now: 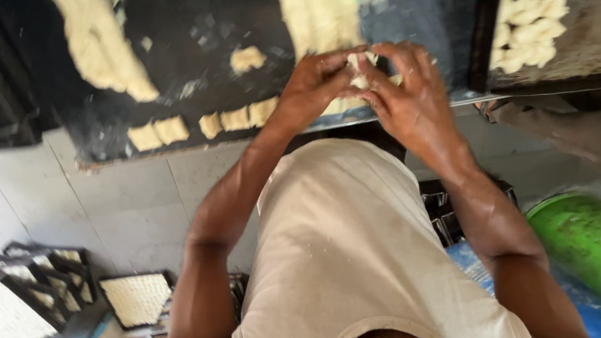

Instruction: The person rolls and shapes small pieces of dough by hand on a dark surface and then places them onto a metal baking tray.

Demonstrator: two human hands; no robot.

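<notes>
left hand (318, 80) grip narrow, pinching dough piece (358, 70) | right hand (409, 90) grip narrow on same piece | dough pale, small, lumpy | held over near edge of dark tabletop (188, 48), right of cut dough squares (202, 124)

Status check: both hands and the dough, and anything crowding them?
Left hand and right hand together, pinching one small dough piece. Over dark worktop, cut dough squares in a row to the left. Tray of shaped pieces to the right, apart.
</notes>
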